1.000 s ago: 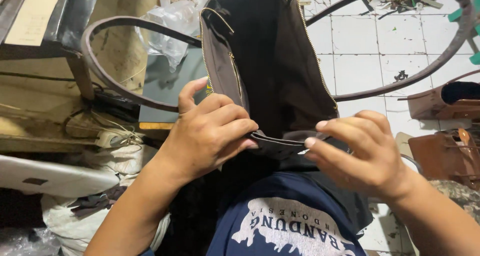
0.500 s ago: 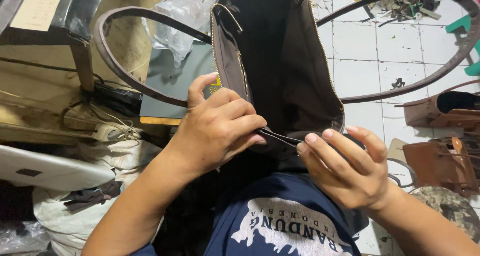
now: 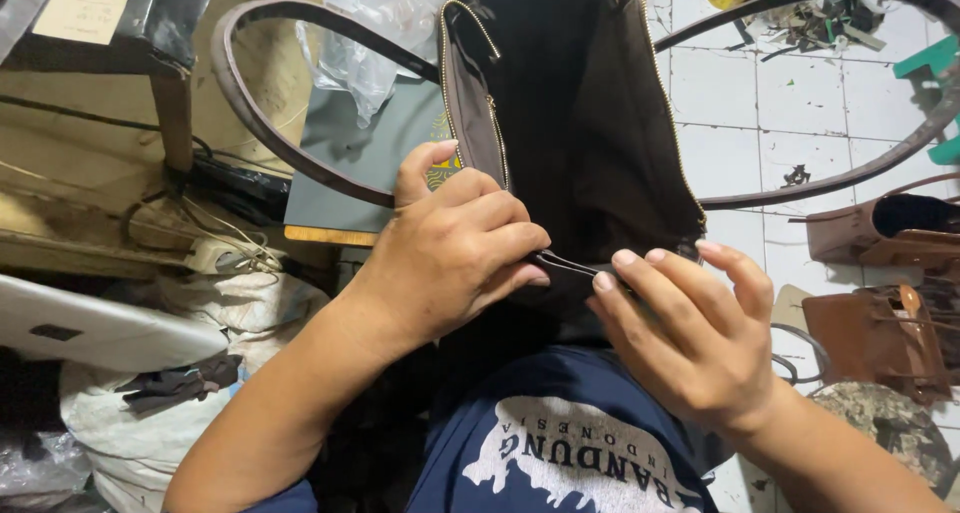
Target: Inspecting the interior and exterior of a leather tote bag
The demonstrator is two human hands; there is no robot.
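Centrally, one dark brown handbag (image 3: 580, 143), held up over the person's lap, its opening edged with a brass-coloured zip. Two long brown straps (image 3: 260, 113) loop out to either side.

Left hand (image 3: 455, 248): fingers curled together into a fist-like grip, pinching the bag's near edge, thumb raised against the side panel.

Right hand (image 3: 690, 333): fingers (image 3: 625, 273) spread slightly and bent, tips resting on the same edge just beside the left hand; not clamped around it.

Between the hands: a thin pale-edged seam or strip (image 3: 570, 265) of the bag, running from one hand to the other.

Surroundings: grey-green flat board (image 3: 350, 173) behind the bag at left; crumpled clear plastic bag (image 3: 370, 43) above it; white tiled floor (image 3: 780, 113) at right with scraps; two tan leather bags (image 3: 880, 283) at the right edge; white sack (image 3: 180, 413) at lower left; dark blue printed shirt (image 3: 560, 443) below.
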